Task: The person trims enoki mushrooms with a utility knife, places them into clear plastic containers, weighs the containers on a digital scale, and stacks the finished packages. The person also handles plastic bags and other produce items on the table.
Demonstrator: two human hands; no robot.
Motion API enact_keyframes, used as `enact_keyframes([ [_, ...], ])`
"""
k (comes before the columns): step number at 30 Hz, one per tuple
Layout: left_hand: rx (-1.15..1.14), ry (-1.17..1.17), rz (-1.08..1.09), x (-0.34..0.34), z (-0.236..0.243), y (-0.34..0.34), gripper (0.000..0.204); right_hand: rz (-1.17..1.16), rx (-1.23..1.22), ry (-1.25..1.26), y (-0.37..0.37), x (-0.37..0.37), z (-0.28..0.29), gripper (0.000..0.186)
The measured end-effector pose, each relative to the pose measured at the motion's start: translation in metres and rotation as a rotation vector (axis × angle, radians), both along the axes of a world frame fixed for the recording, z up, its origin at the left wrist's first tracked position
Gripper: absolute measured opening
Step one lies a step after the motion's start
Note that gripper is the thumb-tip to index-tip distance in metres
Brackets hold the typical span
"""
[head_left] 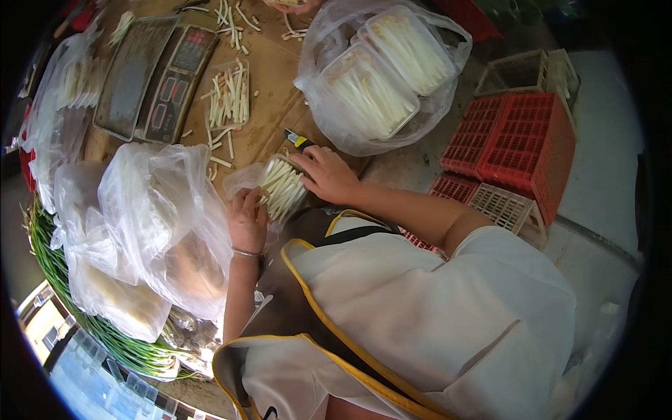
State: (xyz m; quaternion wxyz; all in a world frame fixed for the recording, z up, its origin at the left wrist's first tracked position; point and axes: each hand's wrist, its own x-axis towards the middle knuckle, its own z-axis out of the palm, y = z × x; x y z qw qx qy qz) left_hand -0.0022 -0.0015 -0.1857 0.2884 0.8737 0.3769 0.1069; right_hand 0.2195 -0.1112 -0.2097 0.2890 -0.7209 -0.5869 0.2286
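Note:
In front of my body is a clear plastic tray point(295, 203) filled with white vegetable stalks point(281, 187). My left hand point(247, 218), a bracelet at its wrist, is closed at the tray's left side with bent fingers against the stalk ends. Across the right side lies my right hand point(327, 175), thumb and fingers curled over the rim and the stalks. A yellow-and-black box cutter point(299, 140) rests just beyond my right fingers. Farther off, a second clear tray point(244, 85) holds shorter stalk pieces, with loose bits around it.
A clear bag point(311, 84) with packed trays of stalks stands at the far right. Left are a digital scale point(168, 98), bulky plastic bags point(157, 203) and long green onions point(84, 315). Red crates point(521, 133) stack on the right floor. Another person's hand point(294, 5) shows at the top.

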Motion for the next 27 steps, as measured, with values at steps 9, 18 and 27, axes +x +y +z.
enact_keyframes([
  [9,-0.501,-0.069,0.422,-0.041,-0.025,-0.016,0.045,-0.080,-0.101,0.312,0.015,-0.002,-0.053,0.034],
  [18,-0.860,-0.408,0.584,-0.026,-0.007,-0.010,0.051,-0.100,-0.391,0.780,0.024,-0.005,0.005,0.041],
  [27,-0.452,-0.491,0.383,-0.032,0.062,0.015,0.045,-0.015,-0.514,1.220,0.007,-0.016,0.097,0.066],
])
